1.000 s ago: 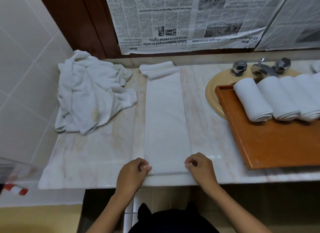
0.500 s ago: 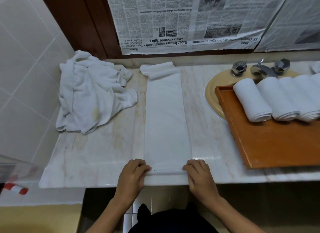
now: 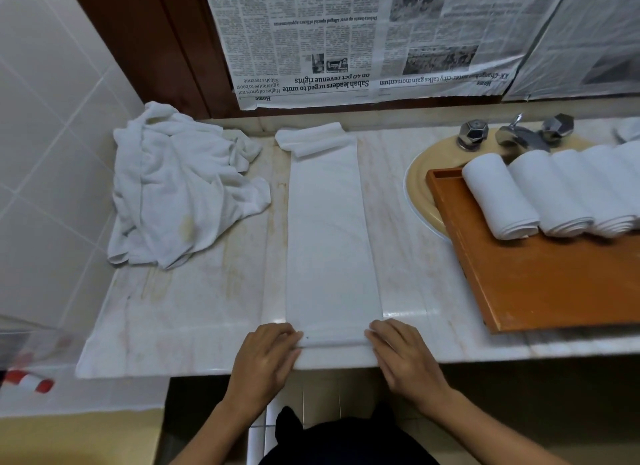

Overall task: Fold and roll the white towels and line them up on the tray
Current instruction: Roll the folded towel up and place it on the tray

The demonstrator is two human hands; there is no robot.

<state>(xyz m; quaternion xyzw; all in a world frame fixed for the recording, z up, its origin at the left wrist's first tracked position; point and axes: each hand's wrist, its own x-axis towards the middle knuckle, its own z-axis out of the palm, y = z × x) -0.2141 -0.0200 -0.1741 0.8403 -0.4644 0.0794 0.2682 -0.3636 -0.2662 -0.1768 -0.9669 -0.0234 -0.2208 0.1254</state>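
While folded lengthwise and laid flat, runs as a long towel strip (image 3: 332,250) down the middle of the tabletop (image 3: 194,326), from close to the front edge to the back, far end turned over in a loose flap. Looks soft, light and limp, with no stiffness to keep a shape; likely to sag, skew or spring loose if let go mid-roll. Probably drags a little on the stone rather than sliding freely, though hard to be sure. Best taken at the two near corners and rolled away with even pressure across the full width, to keep both ends of the roll level.

Met at just those corners: left hand (image 3: 266,357) curled over the near left corner, right hand (image 3: 405,357) with fingers bent onto the near right corner, both pinching the near edge, apparently turned up into a first thin lip. Judged as the very start of the roll.

Further out, to the left, a crumpled pile of towels (image 3: 180,191), unfolded, marked with a yellowish stain. To the right, an orange tray (image 3: 554,284) resting partly over a basin (image 3: 420,187), with rolled towels (image 3: 498,194) lined up side by side and touching at its far end. Behind, chrome taps (image 3: 516,135) and newspaper (image 3: 311,49) on the wall.
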